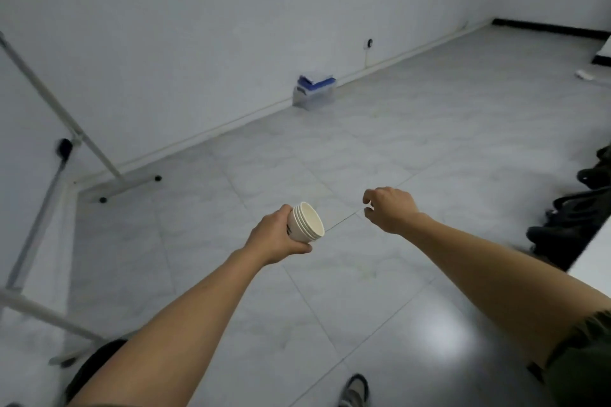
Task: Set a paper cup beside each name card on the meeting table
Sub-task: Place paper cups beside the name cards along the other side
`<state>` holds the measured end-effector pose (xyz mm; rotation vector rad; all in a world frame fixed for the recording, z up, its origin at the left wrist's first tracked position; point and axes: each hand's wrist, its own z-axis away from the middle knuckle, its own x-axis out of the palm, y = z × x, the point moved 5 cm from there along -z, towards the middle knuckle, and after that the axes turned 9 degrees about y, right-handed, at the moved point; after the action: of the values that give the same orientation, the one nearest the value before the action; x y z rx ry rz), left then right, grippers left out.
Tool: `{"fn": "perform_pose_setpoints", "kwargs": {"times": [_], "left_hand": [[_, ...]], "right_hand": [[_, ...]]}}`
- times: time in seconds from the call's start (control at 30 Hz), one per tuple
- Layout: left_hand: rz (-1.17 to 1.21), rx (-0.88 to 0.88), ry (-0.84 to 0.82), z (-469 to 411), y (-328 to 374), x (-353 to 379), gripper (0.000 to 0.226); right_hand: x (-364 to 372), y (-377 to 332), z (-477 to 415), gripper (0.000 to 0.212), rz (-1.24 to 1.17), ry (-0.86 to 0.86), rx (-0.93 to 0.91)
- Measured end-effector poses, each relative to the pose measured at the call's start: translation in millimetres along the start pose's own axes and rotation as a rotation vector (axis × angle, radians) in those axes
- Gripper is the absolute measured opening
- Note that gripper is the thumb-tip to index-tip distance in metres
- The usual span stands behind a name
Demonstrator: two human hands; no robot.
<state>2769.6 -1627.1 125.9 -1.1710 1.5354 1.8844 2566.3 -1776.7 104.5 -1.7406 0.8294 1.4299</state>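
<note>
My left hand (pixel 277 236) grips a stack of white paper cups (pixel 305 222), tilted so the open mouths face right and toward me. My right hand (pixel 390 208) hovers to the right of the stack, apart from it, with its fingers curled loosely and nothing in them. Both arms reach out over a pale tiled floor. At the right edge a white table corner (pixel 591 261) shows. No name card is in view.
A whiteboard stand (pixel 82 142) with castors fills the left side. A clear box with blue items (pixel 314 91) sits against the wall. Dark bags or chairs (pixel 575 208) crowd the right edge by the table. My shoe (pixel 355 390) shows at the bottom.
</note>
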Motion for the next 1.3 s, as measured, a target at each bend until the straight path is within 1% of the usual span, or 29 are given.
{"fn": "perform_pose_setpoints", "kwargs": {"times": [0.2, 0.37, 0.47, 0.6, 0.7, 0.8, 0.93, 1.03, 1.07, 1.13, 1.27, 1.3], "left_hand": [[0.016, 0.061, -0.038, -156, 29, 4, 0.063], [0.029, 0.115, -0.1, -269, 50, 20, 0.061], [0.024, 0.177, -0.146, -337, 68, 38, 0.061], [0.035, 0.291, -0.22, -447, 104, 72, 0.063], [0.018, 0.391, -0.29, -525, 145, 92, 0.063], [0.014, 0.472, -0.348, -575, 186, 110, 0.063], [0.018, 0.598, -0.452, -626, 259, 159, 0.065], [0.022, 0.692, -0.53, -650, 320, 212, 0.066], [0.014, 0.711, -0.55, -652, 332, 222, 0.066], [0.018, 0.755, -0.6, -661, 372, 259, 0.065], [0.012, 0.834, -0.658, -680, 451, 315, 0.064], [-0.001, 0.843, -0.667, -683, 462, 320, 0.063]], "right_hand": [[-9, 65, -131, 0.032, 0.002, 0.017, 0.113], [-4, 112, -208, 0.031, 0.013, 0.012, 0.182], [4, 148, -246, 0.032, 0.027, 0.012, 0.246], [13, 216, -303, 0.032, 0.049, 0.017, 0.408], [9, 269, -336, 0.032, 0.058, 0.042, 0.544], [-1, 305, -347, 0.032, 0.068, 0.058, 0.638], [-17, 371, -343, 0.032, 0.083, 0.076, 0.798], [-23, 431, -329, 0.031, 0.1, 0.089, 0.91], [-23, 443, -326, 0.031, 0.104, 0.086, 0.923], [-23, 489, -316, 0.028, 0.116, 0.096, 0.984], [-32, 574, -304, 0.026, 0.106, 0.151, 1.087], [-34, 584, -303, 0.025, 0.106, 0.149, 1.097]]}}
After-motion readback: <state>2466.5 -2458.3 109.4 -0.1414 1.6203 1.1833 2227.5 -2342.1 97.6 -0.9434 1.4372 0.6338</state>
